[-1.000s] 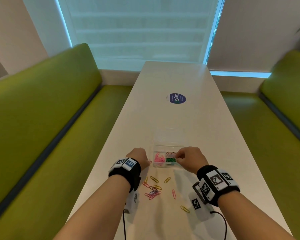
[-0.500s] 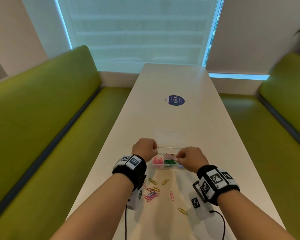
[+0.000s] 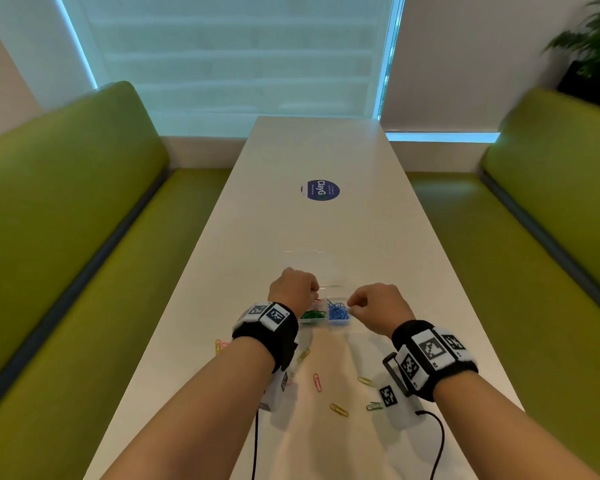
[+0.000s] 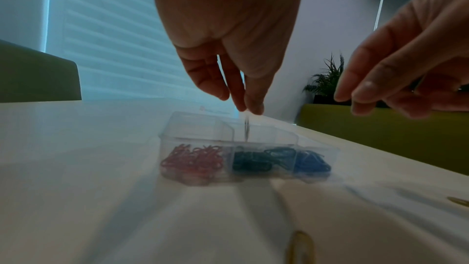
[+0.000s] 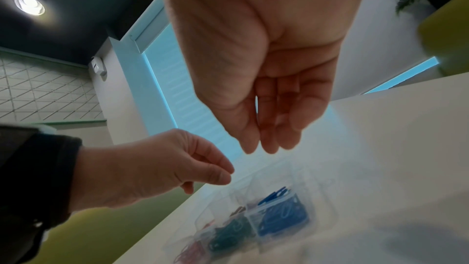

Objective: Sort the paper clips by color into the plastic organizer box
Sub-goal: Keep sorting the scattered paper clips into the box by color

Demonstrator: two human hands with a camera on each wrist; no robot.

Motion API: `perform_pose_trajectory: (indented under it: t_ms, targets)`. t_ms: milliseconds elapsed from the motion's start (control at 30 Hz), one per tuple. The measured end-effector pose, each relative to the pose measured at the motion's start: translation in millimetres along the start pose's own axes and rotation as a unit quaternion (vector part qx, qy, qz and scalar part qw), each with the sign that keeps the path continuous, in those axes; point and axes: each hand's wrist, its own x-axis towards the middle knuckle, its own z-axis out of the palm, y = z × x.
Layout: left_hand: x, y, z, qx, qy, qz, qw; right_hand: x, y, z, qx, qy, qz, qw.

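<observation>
Above the organizer box [image 4: 250, 142] rim, both hands [image 3: 297, 287] hover apart.

The organizer box [image 4: 248, 148] is of clear, smooth plastic, slightly glossy. The paper clips [image 3: 338, 409] on the table [image 3: 326, 230] have a coloured shiny coating, and the table top is white, smooth and almost matt. The wristbands [image 3: 267, 323] look like black soft cloth.

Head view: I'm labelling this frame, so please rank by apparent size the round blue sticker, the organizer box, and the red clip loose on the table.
1. organizer box, though partly hidden by the hands
2. round blue sticker, smaller partly because it lies farther away
3. red clip
</observation>
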Motion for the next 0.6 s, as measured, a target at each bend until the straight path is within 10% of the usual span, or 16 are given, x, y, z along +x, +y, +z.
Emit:
perform_pose_trajectory:
  t_ms: [600]
  targets:
    - [-70, 27, 10, -0.061, -0.006, 0.069, 0.996, -54, 63, -1, -0.014, -0.039, 0.107, 0.993]
